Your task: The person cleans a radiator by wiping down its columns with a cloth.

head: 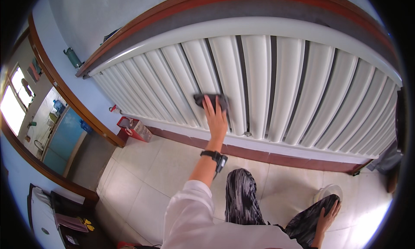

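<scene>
My left hand [214,117] presses a dark grey cloth [200,100] flat against the front of a white column radiator [256,87], low on its middle columns. Its fingers lie spread over the cloth, and the palm side is hidden. A black band with a small device [215,158] is strapped around that wrist. On my bent right knee [311,213] rests my right hand [329,215], with nothing seen in it. Just beyond that knee stands a pale round tub [330,191] on the floor, partly covered by the leg.
A red paper bag [139,129] stands by the radiator's left end, below a red-handled valve [114,109]. A wooden ledge [149,14] runs above the radiator, with a green flask [73,57] at its left end. Further left, a doorway [74,96] opens to a kitchen.
</scene>
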`<state>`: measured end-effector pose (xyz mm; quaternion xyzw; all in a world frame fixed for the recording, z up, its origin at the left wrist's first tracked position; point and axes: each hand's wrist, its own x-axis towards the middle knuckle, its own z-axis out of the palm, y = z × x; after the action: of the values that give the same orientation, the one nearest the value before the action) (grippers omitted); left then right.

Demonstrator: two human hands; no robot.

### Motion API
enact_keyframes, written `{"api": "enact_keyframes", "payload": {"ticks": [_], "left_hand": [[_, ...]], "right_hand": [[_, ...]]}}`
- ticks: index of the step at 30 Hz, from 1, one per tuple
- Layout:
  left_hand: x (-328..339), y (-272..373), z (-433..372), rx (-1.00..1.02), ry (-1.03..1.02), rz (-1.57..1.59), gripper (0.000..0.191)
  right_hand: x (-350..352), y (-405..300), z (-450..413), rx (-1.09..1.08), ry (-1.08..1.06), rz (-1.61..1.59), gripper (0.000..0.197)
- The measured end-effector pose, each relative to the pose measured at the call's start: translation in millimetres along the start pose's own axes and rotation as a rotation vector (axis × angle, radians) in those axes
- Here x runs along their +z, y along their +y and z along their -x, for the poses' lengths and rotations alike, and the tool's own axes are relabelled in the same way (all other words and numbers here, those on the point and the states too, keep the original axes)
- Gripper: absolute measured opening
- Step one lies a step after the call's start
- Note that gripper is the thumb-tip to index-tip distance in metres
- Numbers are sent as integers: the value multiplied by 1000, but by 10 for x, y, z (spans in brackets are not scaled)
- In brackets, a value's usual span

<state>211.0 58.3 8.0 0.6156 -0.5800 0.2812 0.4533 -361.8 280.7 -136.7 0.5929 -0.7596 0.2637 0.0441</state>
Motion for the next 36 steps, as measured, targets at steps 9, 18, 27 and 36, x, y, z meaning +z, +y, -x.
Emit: {"api": "enact_keyframes", "payload": {"ticks": [9, 18, 27, 36], "left_hand": [[-538, 154, -1274, 168, 137, -28, 57], [-158, 67, -399, 69, 56, -108, 53], [-195, 453, -725, -86, 180, 169, 46], [-19, 865, -941, 92, 223, 73, 52]], "right_hand": [[-120, -143, -7, -55, -37, 35, 66], [-59, -283, -60, 20, 53, 65, 65], [-108, -214, -36, -20, 50, 31, 67], [-55, -209, -57, -4, 63, 41, 66]]}}
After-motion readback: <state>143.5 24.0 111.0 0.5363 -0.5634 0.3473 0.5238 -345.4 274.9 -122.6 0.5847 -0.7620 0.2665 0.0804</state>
